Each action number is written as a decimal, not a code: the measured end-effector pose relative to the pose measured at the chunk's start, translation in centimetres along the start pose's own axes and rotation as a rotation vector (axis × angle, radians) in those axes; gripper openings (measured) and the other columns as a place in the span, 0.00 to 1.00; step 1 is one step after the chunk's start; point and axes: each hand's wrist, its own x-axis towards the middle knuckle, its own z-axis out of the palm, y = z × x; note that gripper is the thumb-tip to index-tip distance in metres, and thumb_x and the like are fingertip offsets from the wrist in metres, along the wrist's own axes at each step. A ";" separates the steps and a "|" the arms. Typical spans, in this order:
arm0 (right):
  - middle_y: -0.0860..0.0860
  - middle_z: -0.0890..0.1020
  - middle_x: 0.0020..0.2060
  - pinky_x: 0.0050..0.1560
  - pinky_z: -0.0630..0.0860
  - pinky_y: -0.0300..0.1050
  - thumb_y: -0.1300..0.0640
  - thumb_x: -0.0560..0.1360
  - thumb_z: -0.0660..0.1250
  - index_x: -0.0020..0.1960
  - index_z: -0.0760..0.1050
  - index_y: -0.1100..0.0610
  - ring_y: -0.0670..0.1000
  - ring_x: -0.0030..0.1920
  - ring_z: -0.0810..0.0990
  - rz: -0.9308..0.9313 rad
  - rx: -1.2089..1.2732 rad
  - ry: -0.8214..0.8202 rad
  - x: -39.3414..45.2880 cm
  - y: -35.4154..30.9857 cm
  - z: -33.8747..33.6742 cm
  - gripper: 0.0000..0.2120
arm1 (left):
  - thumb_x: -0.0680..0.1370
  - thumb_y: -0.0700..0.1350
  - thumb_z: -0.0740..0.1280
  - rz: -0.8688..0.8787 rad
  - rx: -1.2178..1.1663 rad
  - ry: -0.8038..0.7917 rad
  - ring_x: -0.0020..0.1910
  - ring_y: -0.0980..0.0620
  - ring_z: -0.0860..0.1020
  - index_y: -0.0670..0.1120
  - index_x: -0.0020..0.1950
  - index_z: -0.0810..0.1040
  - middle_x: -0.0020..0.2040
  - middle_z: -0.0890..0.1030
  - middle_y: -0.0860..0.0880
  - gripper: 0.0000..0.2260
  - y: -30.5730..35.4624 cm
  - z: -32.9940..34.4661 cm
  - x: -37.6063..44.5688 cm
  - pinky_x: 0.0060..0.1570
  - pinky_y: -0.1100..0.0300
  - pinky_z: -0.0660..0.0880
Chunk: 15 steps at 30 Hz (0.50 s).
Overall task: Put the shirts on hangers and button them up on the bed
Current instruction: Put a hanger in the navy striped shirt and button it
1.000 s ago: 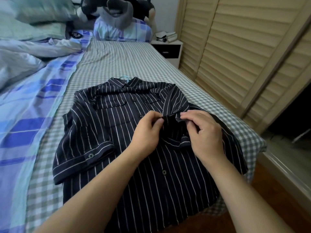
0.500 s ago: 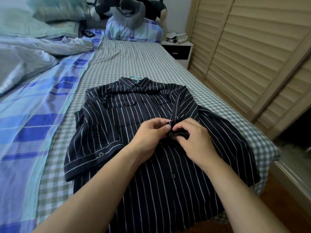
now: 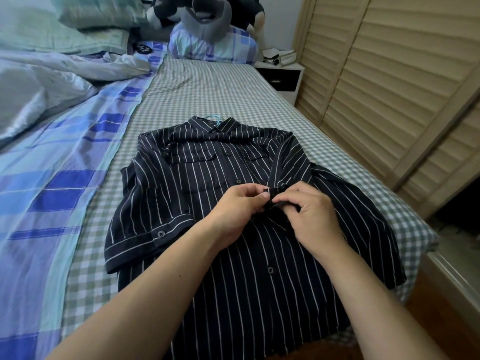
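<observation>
Shirt (image 3: 233,268): dark, with thin white stripes, it lies flat and front up on the checked bed sheet (image 3: 207,100), its hem at the near edge of the mattress and its collar pointing away. Below the fingers, one button (image 3: 270,270) on the front strip appears fastened.

Left hand (image 3: 233,211): fingers curled, thumb and forefinger pinching the front edge of the shirt at mid-chest. Right hand (image 3: 311,216): fingers curled, pinching the opposite edge. The fingertips of both hands meet over a small fold of cloth. The button being worked is hidden under the fingers, so whether it has passed through its hole cannot be told.

Beyond the fingers, two more buttons (image 3: 238,181) run up the strip between two chest pockets (image 3: 192,158). At the collar, a pale blue hanger hook (image 3: 213,116) shows, so the shirt is probably on its hanger.

Faults to guard against, as a judgement:
- Button paired with the wrong hole, caused by the loose right front panel lying folded back just beyond the fingers.
- Cloth bunching at the pinch, caused by pulling the edges up off the bed.
- Hanger shifting inside the shoulders, caused by a tug toward the hem.

Farther off lie a blue checked quilt (image 3: 52,203) and pillows (image 3: 213,45).
</observation>
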 end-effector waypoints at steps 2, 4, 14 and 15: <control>0.41 0.81 0.42 0.48 0.79 0.40 0.65 0.73 0.74 0.47 0.83 0.51 0.42 0.46 0.81 0.038 0.013 0.026 0.1 -0.3 0.0 0.10 | 0.82 0.37 0.65 0.000 0.012 -0.012 0.42 0.56 0.78 0.44 0.47 0.81 0.43 0.82 0.49 0.08 0.0 -0.2 0.1 0.51 0.61 0.74; 0.42 0.81 0.42 0.48 0.75 0.33 0.64 0.72 0.76 0.47 0.79 0.51 0.42 0.46 0.80 0.093 0.035 0.057 0.4 -0.6 -0.2 0.10 | 0.83 0.38 0.65 0.003 0.065 -0.025 0.41 0.57 0.77 0.45 0.46 0.83 0.42 0.82 0.51 0.08 0.0 -0.2 0.0 0.50 0.61 0.73; 0.43 0.84 0.52 0.59 0.78 0.40 0.66 0.74 0.73 0.56 0.85 0.53 0.40 0.55 0.81 0.058 0.084 0.011 0.3 0.1 -0.2 0.14 | 0.80 0.34 0.69 0.050 0.110 -0.061 0.40 0.58 0.79 0.41 0.49 0.82 0.40 0.82 0.50 0.04 0.1 -0.5 -0.1 0.46 0.66 0.75; 0.42 0.84 0.48 0.54 0.80 0.42 0.66 0.74 0.73 0.53 0.86 0.54 0.41 0.51 0.82 0.083 0.095 0.015 0.3 0.1 -0.2 0.11 | 0.79 0.33 0.70 0.058 0.105 -0.051 0.40 0.57 0.79 0.41 0.49 0.82 0.41 0.82 0.50 0.04 0.1 -0.5 -0.1 0.46 0.65 0.76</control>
